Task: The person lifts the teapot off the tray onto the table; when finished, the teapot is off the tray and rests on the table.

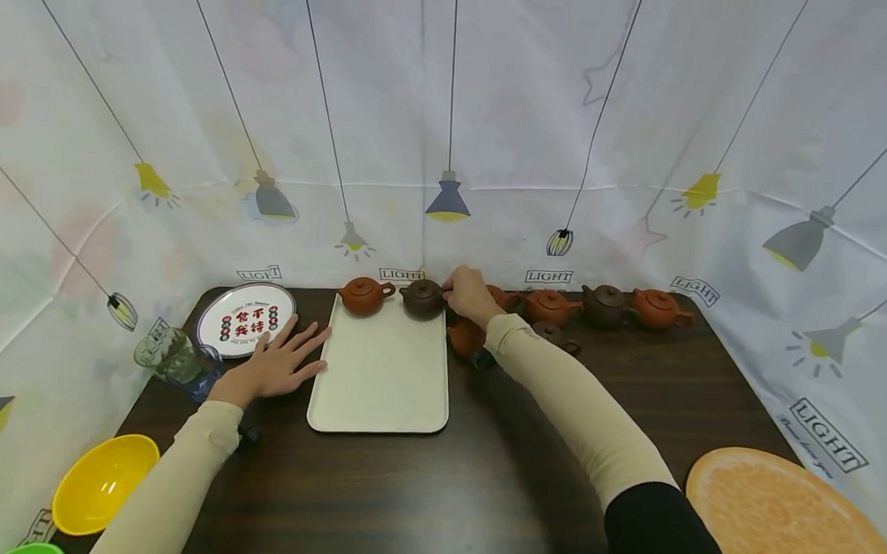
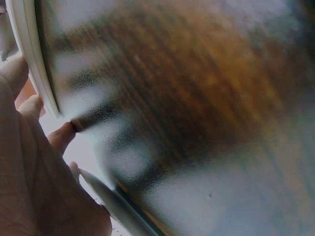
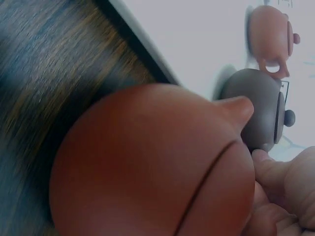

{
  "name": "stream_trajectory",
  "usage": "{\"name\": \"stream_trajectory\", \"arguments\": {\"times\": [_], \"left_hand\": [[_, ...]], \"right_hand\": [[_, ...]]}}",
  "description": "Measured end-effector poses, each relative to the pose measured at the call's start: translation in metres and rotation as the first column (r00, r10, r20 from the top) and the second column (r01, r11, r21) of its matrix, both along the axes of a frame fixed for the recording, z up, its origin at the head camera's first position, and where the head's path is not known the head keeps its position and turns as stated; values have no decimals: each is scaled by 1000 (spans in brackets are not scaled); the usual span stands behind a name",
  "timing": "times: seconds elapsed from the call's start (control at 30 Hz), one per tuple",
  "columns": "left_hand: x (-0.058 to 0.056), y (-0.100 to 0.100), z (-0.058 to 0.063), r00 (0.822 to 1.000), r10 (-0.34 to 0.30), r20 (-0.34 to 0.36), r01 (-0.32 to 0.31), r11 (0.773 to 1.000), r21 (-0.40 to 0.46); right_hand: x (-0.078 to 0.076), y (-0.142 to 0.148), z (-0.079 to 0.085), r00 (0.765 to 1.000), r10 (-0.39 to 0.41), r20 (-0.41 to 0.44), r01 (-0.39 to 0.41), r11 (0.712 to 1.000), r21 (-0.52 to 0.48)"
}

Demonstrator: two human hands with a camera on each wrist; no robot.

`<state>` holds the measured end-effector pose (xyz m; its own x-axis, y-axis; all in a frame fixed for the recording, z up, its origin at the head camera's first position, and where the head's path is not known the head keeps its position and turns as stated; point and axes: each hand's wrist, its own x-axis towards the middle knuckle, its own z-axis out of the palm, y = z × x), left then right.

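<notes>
A cream rectangular tray (image 1: 384,381) lies on the dark table, with a reddish-brown teapot (image 1: 365,296) and a dark brown teapot (image 1: 421,299) at its far edge. My right hand (image 1: 472,296) pinches the dark teapot at its right side, where the fingers hide the handle. In the right wrist view, a red-brown teapot (image 3: 147,162) looms close under that hand and partly covers the dark one. Left of the tray, my left hand (image 1: 277,369) is spread, its fingertips at the tray's left edge; whether they press on it I cannot tell.
More teapots (image 1: 552,307) line the back right, some behind my right forearm. A round plate with red characters (image 1: 246,319) and glass cups (image 1: 180,359) stand left. A yellow bowl (image 1: 106,484) is at the near left, a round tan mat (image 1: 780,517) at the near right.
</notes>
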<state>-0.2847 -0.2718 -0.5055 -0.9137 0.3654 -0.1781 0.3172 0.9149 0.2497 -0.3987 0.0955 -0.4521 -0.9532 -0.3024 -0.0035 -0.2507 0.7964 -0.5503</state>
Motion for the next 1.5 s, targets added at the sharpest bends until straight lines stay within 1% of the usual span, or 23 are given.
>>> {"name": "stream_trajectory", "arguments": {"times": [0.13, 0.27, 0.37, 0.5, 0.6, 0.7, 0.83, 0.93, 1.0, 1.13, 1.23, 1.33, 1.5], "left_hand": [[2, -1, -6, 1000, 2, 3, -2, 1000, 4], [5, -3, -11, 1000, 8, 13, -8, 1000, 3], [6, -6, -13, 1000, 16, 16, -16, 1000, 8], [7, -8, -19, 1000, 14, 17, -15, 999, 48], [7, -9, -24, 1000, 9, 25, -11, 998, 66], [7, -10, -24, 999, 15, 30, -17, 998, 61], [6, -8, -15, 999, 24, 22, -25, 999, 37], [4, -6, -10, 1000, 24, 18, -24, 1000, 7], [2, -4, -8, 1000, 23, 16, -23, 1000, -5], [-2, -3, -6, 1000, 16, 1, -16, 1000, -4], [-2, -4, -5, 1000, 14, -2, -14, 1000, -4], [-2, -3, -4, 1000, 16, -1, -16, 1000, -18], [-2, -1, -2, 1000, 8, 3, -8, 1000, -14]], "right_hand": [[3, -5, -3, 1000, 21, -16, -21, 1000, 10], [8, -11, 0, 998, 59, -31, -58, 998, 27], [14, -9, 10, 993, 111, -39, -110, 994, 5], [29, 5, 26, 985, 168, -32, -170, 983, -66], [41, 23, 37, 984, 177, -28, -179, 980, -90], [52, 47, 46, 985, 168, -47, -171, 982, -77], [64, 90, 57, 991, 122, -58, -125, 991, -52], [71, 128, 60, 995, 78, -63, -79, 997, -26], [77, 154, 60, 995, 49, -86, -50, 999, -2], [89, 207, 56, 990, -16, -142, 25, 998, 64], [97, 242, 50, 985, -74, -157, 90, 991, 100], [104, 268, 44, 984, -122, -131, 136, 985, 105], [112, 294, 24, 984, -151, -89, 159, 984, 83]]}}
